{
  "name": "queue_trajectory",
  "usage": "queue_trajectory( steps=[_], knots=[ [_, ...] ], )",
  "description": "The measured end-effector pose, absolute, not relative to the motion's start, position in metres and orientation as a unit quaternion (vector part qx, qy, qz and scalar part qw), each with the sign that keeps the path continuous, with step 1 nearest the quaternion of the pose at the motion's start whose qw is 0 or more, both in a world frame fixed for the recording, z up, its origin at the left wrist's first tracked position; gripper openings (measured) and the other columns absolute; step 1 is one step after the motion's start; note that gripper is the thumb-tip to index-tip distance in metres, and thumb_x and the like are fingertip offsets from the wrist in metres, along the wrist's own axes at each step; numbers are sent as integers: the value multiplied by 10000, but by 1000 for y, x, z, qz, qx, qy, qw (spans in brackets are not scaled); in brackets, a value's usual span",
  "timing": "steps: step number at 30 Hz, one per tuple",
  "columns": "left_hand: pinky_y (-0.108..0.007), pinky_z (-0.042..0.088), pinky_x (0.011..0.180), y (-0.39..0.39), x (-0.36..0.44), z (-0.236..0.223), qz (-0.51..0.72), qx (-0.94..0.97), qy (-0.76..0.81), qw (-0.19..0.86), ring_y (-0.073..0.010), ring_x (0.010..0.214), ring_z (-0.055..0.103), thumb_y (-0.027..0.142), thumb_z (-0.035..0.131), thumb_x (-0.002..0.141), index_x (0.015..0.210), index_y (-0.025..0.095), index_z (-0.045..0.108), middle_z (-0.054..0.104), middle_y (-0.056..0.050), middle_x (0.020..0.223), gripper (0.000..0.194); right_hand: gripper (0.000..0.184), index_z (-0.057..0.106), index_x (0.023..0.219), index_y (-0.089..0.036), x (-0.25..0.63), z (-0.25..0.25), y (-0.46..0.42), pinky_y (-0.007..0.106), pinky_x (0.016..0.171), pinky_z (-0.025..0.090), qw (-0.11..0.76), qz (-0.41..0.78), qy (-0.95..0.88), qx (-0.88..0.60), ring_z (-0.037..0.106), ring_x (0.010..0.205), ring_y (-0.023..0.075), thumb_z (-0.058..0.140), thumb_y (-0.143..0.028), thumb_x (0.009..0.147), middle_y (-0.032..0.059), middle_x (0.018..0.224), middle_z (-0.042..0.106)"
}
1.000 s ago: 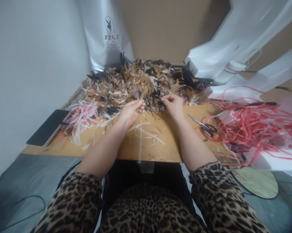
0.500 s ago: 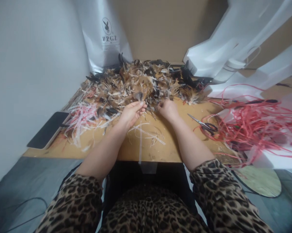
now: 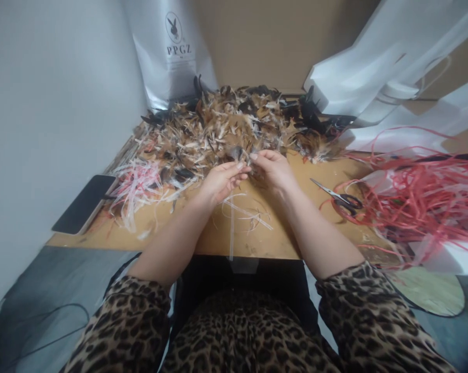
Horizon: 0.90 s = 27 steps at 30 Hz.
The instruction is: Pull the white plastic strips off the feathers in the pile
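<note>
My left hand [image 3: 226, 180] is closed in a pinch on a small grey feather [image 3: 237, 153], whose fluffy end stands up above the fingertips. Close beside it, my right hand [image 3: 273, 168] also pinches with thumb and forefinger; what sits between those fingers is too small to make out. Both hands are over the near edge of a big heap of brown, white and black feathers [image 3: 218, 122]. Thin white strips [image 3: 232, 217] lie on the wooden table [image 3: 272, 243] below my hands.
Scissors [image 3: 337, 197] lie right of my right forearm, against a tangle of red plastic strings [image 3: 424, 191]. On the left are a phone [image 3: 84, 204] and a bunch of pink and white strips [image 3: 136, 186]. White bags [image 3: 175, 67] stand at the back.
My right hand has come up from the table beside the heap to meet my left hand at the feather. The view has shifted slightly, and the left hand keeps its pinch.
</note>
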<state>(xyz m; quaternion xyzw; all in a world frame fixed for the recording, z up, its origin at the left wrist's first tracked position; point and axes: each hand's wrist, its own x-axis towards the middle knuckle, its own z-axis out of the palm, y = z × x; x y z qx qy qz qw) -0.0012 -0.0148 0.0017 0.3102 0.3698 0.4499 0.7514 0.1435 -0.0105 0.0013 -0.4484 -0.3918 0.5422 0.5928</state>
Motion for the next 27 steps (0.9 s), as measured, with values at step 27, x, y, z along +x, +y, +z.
queue_trajectory(
  steps=[27],
  knots=[
    [-112, 473, 470, -1, -28, 4, 357, 234, 342, 837, -81, 602, 682, 119, 550, 890, 900, 141, 673, 751, -74, 869, 126, 85, 638, 717, -203, 170, 9, -18, 258, 644, 402, 467, 256, -725, -437, 507, 639, 123, 611, -269, 764, -12, 671, 612]
  ],
)
